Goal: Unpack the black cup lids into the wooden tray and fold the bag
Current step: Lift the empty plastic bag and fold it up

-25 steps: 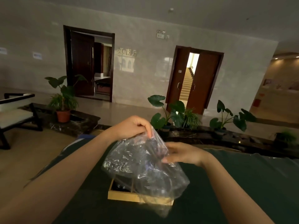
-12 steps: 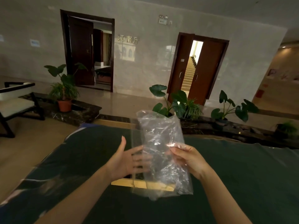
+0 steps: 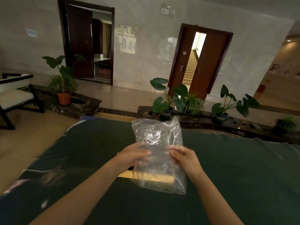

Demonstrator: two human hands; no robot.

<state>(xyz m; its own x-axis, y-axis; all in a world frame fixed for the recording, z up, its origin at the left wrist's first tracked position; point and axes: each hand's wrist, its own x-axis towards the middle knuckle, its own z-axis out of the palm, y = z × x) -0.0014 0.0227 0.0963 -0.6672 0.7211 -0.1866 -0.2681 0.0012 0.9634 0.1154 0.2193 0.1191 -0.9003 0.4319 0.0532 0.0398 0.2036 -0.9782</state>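
A clear crinkled bag (image 3: 158, 143), a pale yellow wooden tray (image 3: 146, 176), a dark green desk (image 3: 235, 168), an orange-brown plant pot (image 3: 64, 98).

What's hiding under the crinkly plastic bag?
The wooden tray: its pale front edge shows beneath the plastic bag. The bag and the left hand cover its inside, so no lids show.

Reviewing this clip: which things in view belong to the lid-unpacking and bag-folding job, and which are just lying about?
Part of the job:
- clear plastic bag, held up by the left hand and right hand
- wooden tray, mostly hidden behind the bag

Just there:
- green tablecloth
- potted plant in an orange pot
- armchair
- brown double doors
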